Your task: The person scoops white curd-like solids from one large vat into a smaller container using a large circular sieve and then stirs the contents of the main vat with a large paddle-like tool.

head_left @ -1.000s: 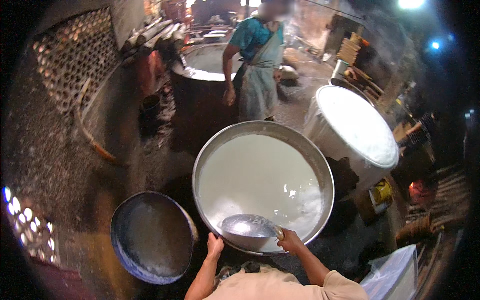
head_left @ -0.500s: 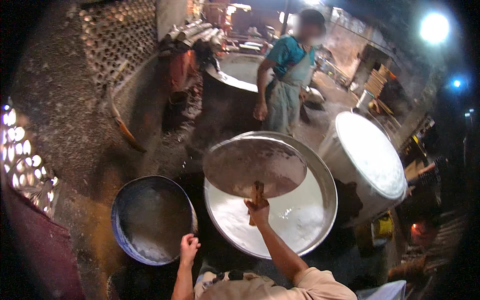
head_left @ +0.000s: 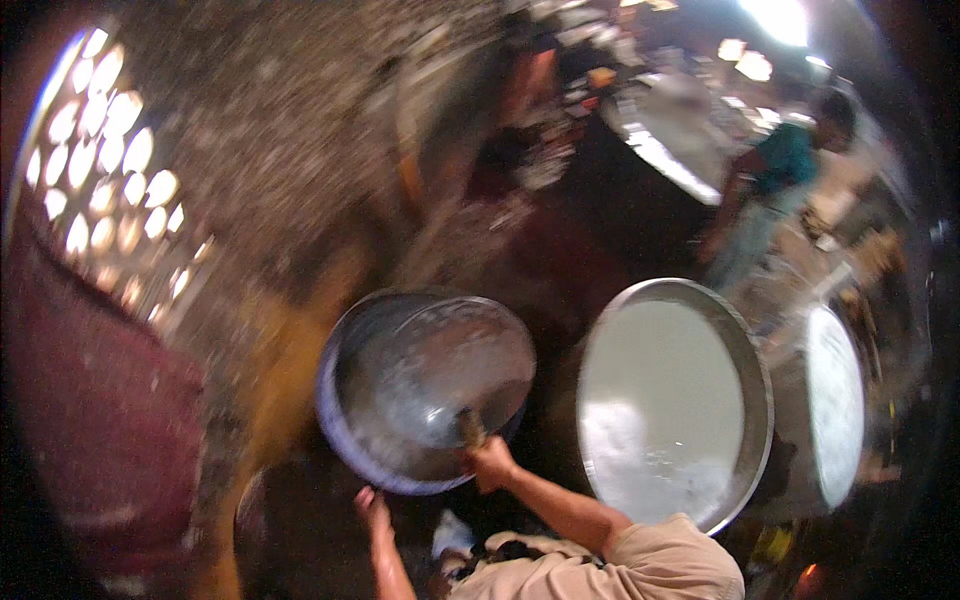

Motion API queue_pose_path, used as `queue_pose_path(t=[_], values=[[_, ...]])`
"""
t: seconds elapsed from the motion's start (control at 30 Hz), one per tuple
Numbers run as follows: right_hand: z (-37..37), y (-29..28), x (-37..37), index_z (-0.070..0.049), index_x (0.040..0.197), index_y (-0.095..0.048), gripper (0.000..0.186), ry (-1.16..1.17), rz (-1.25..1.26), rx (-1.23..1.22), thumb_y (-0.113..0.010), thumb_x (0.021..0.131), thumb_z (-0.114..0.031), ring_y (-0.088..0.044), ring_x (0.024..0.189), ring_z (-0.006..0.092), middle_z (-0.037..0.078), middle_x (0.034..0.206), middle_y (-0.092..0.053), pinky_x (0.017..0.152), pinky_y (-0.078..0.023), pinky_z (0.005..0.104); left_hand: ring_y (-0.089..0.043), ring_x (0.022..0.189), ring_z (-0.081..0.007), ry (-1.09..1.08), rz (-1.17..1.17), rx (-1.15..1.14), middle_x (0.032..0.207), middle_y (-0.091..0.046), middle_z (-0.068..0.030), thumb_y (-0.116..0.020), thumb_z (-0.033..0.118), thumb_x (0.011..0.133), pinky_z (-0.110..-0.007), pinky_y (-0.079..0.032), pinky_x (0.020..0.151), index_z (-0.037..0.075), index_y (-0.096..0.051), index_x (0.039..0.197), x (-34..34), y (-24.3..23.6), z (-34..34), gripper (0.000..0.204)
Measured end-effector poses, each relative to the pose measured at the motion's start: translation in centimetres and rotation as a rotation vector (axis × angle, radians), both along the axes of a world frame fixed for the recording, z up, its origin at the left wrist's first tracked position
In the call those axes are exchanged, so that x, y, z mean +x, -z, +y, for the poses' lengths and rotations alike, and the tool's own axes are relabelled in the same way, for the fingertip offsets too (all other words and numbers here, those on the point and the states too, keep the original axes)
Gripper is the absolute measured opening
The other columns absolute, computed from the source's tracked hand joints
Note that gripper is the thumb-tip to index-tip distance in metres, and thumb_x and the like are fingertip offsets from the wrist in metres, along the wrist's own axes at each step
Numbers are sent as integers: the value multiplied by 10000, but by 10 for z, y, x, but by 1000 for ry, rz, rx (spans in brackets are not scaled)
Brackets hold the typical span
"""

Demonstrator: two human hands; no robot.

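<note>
My right hand (head_left: 490, 464) is closed round the short wooden handle (head_left: 470, 428) of a wide, shallow, round metal scoop (head_left: 450, 365). The scoop hangs over a blue-rimmed tub (head_left: 365, 463) and covers much of its mouth. Whether anything is in the scoop is hard to tell. Close to the tub's near rim is my left hand (head_left: 374, 510), apart from the scoop; its fingers are small and blurred. Right of the tub stands a big round metal vat (head_left: 755, 400) of whitish liquid (head_left: 665, 370), with foam at its near side.
Another tall metal vessel (head_left: 838, 420) with a white top stands farther right. A person (head_left: 775, 185) in a teal shirt stands beyond the vats, near a large basin (head_left: 660, 165). On the left are a pierced wall (head_left: 110, 150) and a dark red surface (head_left: 100, 420).
My right hand has swung the scoop left, from over the whitish vat to over the blue-rimmed tub. The view has turned left. My left hand stays near the tub's near rim.
</note>
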State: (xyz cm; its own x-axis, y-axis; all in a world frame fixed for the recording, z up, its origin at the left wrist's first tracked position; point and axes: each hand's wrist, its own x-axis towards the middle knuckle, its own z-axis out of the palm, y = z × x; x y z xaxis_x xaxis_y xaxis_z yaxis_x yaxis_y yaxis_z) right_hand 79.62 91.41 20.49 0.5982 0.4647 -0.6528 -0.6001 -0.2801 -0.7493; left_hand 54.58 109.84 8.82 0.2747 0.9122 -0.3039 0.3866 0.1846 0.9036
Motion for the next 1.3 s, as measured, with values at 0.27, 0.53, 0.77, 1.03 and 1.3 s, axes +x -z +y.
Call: queue_pose_path(t=[0.27, 0.53, 0.77, 1.03, 1.3], values=[[40, 175, 138, 65, 851, -519, 340, 96, -527, -587, -652, 771, -237, -617, 634, 333, 226, 738, -615, 528, -482, 424, -412, 1234, -391, 50, 455, -157, 1352, -410, -241, -607, 345, 830, -423, -347, 1006, 3, -275, 1395, 31, 21, 53, 739], [29, 281, 172, 12, 855, -538, 280, 142, -595, -791, -458, 921, -249, -614, 685, 351, 253, 719, -598, 651, -480, 504, -601, 909, -400, 328, 493, 34, 972, -626, -246, -522, 99, 859, -439, -472, 762, 2, -539, 1187, 58, 8, 63, 342], [72, 347, 13, -30, 740, -566, 224, -249, 90, -662, -572, 818, -240, -592, 594, 265, 151, 647, -587, 538, -446, 409, -612, 855, -411, 347, 611, -82, 898, -622, -275, -529, 77, 847, -433, -484, 714, -43, -546, 1144, 55, 15, 65, 321], [92, 278, -23, -29, 635, -588, 180, -290, 166, -188, -681, 717, -159, -541, 437, 175, 62, 535, -564, 400, -411, 300, -611, 912, -397, 398, 559, -36, 955, -610, -292, -516, 97, 860, -414, -484, 767, -28, -523, 1206, 52, -13, 74, 368], [70, 163, -4, -67, 617, -538, 174, -488, 246, -108, -660, 739, -87, -504, 425, 136, 26, 511, -513, 377, -392, 289, -594, 984, -240, 244, 23, -219, 1116, -608, -204, -506, 149, 899, -324, -448, 875, -13, -487, 1266, -12, -3, 66, 402]])
